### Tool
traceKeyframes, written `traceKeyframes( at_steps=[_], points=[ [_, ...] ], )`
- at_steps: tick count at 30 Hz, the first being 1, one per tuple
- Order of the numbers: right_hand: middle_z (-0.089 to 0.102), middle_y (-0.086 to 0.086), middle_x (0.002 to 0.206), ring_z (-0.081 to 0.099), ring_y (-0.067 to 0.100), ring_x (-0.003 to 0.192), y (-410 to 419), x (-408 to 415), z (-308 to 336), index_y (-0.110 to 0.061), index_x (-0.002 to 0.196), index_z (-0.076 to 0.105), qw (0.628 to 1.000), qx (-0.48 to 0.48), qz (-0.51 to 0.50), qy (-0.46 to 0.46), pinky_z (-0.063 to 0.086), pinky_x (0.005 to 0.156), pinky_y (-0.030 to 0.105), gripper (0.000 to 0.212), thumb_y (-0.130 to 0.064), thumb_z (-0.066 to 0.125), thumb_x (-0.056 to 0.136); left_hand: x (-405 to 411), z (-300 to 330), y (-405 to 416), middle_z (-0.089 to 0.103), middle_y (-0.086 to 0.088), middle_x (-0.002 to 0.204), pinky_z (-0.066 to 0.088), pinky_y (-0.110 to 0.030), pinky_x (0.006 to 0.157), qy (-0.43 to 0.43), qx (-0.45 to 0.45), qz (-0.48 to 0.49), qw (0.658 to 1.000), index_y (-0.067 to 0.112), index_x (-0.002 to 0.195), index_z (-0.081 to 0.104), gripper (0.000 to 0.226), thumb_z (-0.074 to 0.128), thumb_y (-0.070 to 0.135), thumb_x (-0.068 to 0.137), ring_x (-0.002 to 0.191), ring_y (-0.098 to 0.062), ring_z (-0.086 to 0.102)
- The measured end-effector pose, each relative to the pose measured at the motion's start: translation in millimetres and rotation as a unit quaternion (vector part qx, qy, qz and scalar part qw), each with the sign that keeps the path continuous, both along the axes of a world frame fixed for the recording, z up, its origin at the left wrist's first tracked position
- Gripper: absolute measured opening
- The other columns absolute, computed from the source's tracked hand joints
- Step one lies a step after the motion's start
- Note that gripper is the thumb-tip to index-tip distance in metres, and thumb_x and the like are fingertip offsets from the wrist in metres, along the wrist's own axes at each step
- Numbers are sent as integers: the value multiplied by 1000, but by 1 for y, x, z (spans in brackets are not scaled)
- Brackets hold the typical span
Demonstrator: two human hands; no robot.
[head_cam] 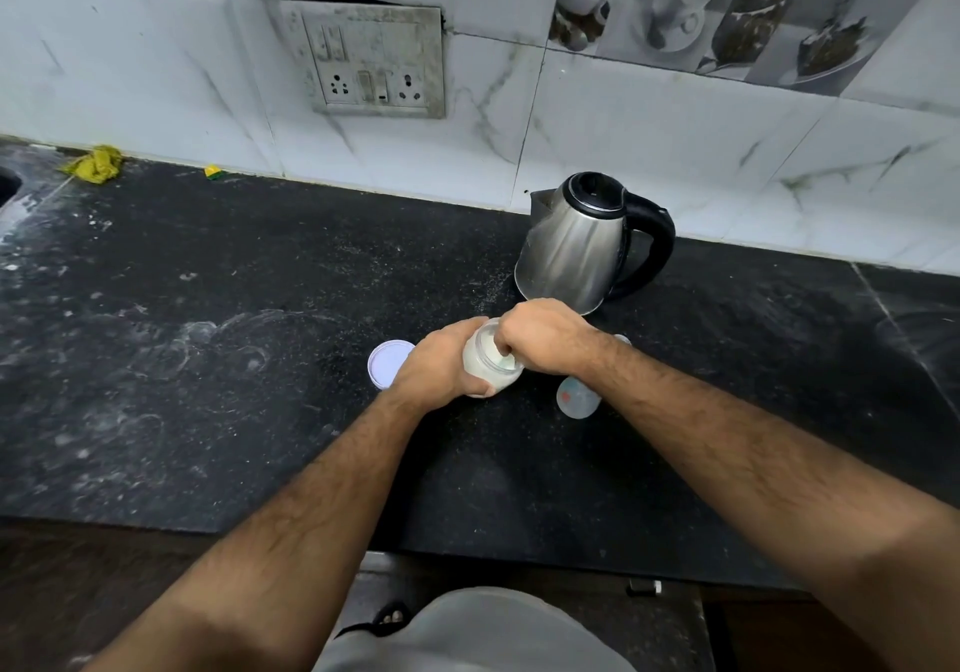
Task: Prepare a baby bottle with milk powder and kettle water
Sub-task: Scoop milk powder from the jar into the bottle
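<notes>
My left hand (pixel 441 362) grips a clear jar of pale milk powder (pixel 488 365), held tilted just above the black counter (pixel 208 359). My right hand (pixel 545 336) has its fingers curled down into the jar's mouth; whatever it pinches is hidden inside. The jar's white round lid (pixel 387 362) lies flat to the left of my left hand. A clear baby bottle (pixel 576 397) stands under my right wrist, partly hidden. The steel kettle (pixel 576 245) with a black handle stands behind my hands, near the wall.
A switchboard with sockets (pixel 371 61) is set in the tiled wall. A yellow cloth (pixel 96 163) and a small yellow scrap (pixel 213 171) lie at the back left. A sink edge (pixel 8 185) shows at far left. White smears mark the counter.
</notes>
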State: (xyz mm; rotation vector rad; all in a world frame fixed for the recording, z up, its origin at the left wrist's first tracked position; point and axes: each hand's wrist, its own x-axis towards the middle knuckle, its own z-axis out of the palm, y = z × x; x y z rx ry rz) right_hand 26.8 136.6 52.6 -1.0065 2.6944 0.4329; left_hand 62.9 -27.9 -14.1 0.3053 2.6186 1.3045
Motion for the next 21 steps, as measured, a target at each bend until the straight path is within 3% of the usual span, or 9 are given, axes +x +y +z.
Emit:
traceKeyframes(
  at_steps=[5,10,15,19,21],
  points=[
    [71,-2,96,66,23,90,6,1,-2,-22,98,74,997,-51,-48,14,54,71,34,19,-12,61,87,-2,7,4,68,16,110,50,-39,93,2,-24,-10,1000,38,125,55,76,86,20,58,104,-11,61],
    [74,-12,93,66,12,92,15,4,1,-25,90,76,971,-167,-165,-33,55,77,32,21,-12,61,86,-3,8,4,67,18,107,50,-34,91,-3,-26,-8,1000,44,125,54,77,86,20,58,101,-7,61],
    [61,-22,63,60,3,71,27,7,0,-20,76,77,919,-282,-270,-47,57,72,32,21,-5,63,80,-2,4,3,67,19,106,51,-34,90,-7,-20,2,1000,42,120,55,72,85,23,58,100,-5,61],
    [63,-19,61,63,5,69,36,10,-1,-16,75,78,865,-376,-330,-46,56,72,30,17,-5,67,81,-2,-1,1,67,20,109,49,-31,93,-18,1,21,1000,43,123,54,75,86,22,58,104,-6,61],
    [61,-19,52,58,4,58,40,13,-3,-15,74,78,832,-418,-362,-51,55,66,31,16,-4,68,81,-2,-3,-1,66,20,111,47,-28,94,-22,8,26,999,42,127,54,78,86,20,60,107,-7,60]
  ],
)
